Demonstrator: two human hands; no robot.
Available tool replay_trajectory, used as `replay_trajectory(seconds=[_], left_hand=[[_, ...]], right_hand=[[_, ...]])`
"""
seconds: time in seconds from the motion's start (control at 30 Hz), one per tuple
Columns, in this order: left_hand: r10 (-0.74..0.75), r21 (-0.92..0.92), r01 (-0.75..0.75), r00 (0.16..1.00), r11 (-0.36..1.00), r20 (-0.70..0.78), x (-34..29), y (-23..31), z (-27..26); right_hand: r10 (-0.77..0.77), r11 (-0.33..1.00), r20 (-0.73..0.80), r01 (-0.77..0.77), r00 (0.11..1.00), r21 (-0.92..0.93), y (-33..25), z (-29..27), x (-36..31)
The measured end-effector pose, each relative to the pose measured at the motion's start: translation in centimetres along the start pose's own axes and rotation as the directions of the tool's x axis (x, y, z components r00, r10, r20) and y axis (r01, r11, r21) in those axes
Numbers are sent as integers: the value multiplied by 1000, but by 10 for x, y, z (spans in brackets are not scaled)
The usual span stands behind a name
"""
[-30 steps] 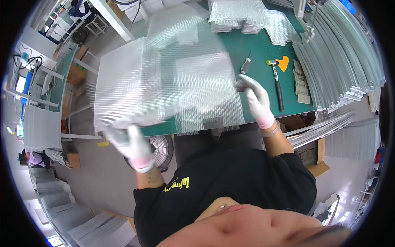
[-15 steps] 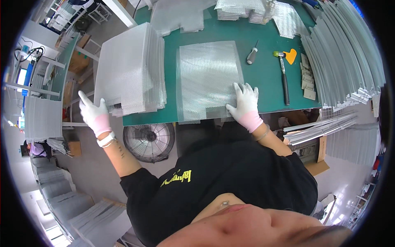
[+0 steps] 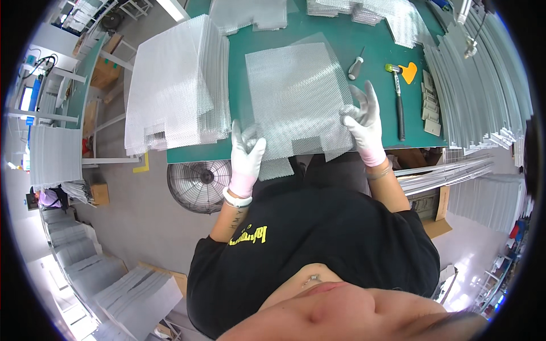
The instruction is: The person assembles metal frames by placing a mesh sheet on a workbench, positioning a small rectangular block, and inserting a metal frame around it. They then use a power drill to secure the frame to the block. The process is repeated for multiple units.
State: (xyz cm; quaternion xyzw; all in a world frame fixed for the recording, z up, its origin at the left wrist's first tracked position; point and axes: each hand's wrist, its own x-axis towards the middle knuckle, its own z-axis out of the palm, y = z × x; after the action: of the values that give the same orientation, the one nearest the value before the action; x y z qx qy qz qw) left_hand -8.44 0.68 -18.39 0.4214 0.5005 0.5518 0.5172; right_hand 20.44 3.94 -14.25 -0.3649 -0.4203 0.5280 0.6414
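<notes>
A translucent, finely patterned mesh sheet (image 3: 298,85) with a notched near edge lies in front of me, skewed over at least one more sheet. Its near corners hang past the table's front edge. At its right edge my right hand (image 3: 365,126) pinches the sheet between thumb and index finger, with the other fingers raised. By the near left corner is my left hand (image 3: 246,161), open, thumb and fingers apart; its fingertips are blurred. Both hands wear white gloves with pink cuffs. Left of the sheet stands a tall stack of similar mesh sheets (image 3: 165,85).
On the green table (image 3: 242,62) lie a screwdriver (image 3: 356,65), a hammer (image 3: 399,108), an orange scraper (image 3: 408,72) and small beige pieces (image 3: 430,108). Upright panels (image 3: 478,85) line the right side. More sheets (image 3: 250,12) lie behind. A floor fan (image 3: 206,179) stands below the table.
My left hand has come right from beside the tall stack to the middle sheet. My right hand has moved right to its edge. The sheets have become skewed and extend farther over the front edge.
</notes>
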Motion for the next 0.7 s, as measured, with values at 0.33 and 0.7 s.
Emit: replay_trajectory(seconds=[0.33,0.7], left_hand=[[184,797,-122,983,591,15,28,24,27],[129,898,-159,985,411,115,46,-2,29]], right_hand=[[-10,688,14,17,1000,-725,1,-9,1],[-64,487,94,113,994,-866,30,-26,10]])
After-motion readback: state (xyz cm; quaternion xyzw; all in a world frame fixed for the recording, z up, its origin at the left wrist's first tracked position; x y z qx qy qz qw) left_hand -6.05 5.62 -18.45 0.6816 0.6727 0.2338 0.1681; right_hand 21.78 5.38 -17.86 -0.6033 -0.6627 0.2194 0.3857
